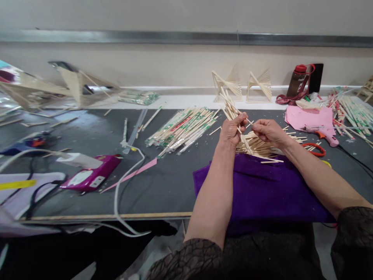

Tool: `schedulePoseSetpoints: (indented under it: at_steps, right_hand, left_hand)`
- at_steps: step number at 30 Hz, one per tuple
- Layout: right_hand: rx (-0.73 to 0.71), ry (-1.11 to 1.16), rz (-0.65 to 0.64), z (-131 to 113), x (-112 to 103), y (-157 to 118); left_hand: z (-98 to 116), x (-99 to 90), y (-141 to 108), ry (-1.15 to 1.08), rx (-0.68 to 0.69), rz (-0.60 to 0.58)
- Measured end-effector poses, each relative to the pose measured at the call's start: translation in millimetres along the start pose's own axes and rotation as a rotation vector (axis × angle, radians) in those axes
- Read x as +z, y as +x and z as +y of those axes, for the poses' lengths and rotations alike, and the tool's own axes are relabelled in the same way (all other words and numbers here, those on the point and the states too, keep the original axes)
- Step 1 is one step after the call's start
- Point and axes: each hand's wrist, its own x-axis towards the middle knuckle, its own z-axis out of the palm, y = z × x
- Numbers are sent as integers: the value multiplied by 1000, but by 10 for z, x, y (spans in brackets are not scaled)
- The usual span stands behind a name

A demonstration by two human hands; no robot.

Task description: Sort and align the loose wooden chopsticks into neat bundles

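Observation:
My left hand (231, 131) is wrapped round a bundle of chopsticks (229, 105), which stick up above the fist and out below it. Close by on the right, my right hand (267, 131) pinches one end of a single thin chopstick (246, 119) that reaches across to the left hand. Beneath both hands lies a loose pile of bare chopsticks (258, 146). A purple cloth (256, 194) is spread below the pile, over the table's front edge, with a few sticks at its upper border.
Wrapped chopsticks (186, 128) lie left of my hands. Two twisted stick models (230, 87) stand at the back. On the right are a pink glue gun (323, 133), red-handled scissors (314, 149), pink paper (309, 116) and a bottle (296, 81). A white cable (116, 194) crosses the table (171, 182).

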Motion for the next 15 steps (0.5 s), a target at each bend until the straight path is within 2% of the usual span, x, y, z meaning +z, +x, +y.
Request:
schedulePoseSetpoints:
  at_steps: [2, 8, 15]
  right_hand:
    - [-10, -15, 31, 20, 24, -6]
    - [106, 3, -60, 13, -20, 10]
    - [132, -164, 21, -27, 12, 10]
  left_hand:
    - [1, -1, 12, -15, -11, 44]
    - [-31, -15, 25, 33, 94, 48]
    - [-105, 23, -3, 167, 203, 54]
